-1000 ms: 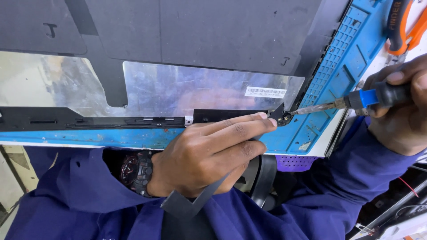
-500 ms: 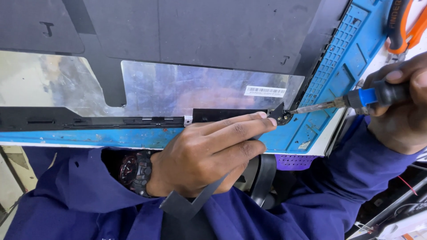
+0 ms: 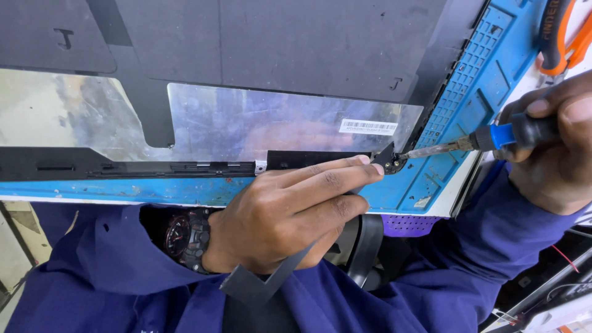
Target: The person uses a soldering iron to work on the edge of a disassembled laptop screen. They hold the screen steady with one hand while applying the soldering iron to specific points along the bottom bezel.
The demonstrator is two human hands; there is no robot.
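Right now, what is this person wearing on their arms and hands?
Both hands are bare, no gloves. The left hand has a chunky black wristwatch with red dial details at the wrist. Long dark blue fabric sleeves cover both arms, up to the right hand too.

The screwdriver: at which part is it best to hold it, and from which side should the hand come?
Probably the black handle end of the screwdriver, approached from the right. The thin metal shaft points left, its tip at the small black bracket, so only the thick handle offers grip. The right hand wraps it there, while the left hand rests its fingers by the bracket.
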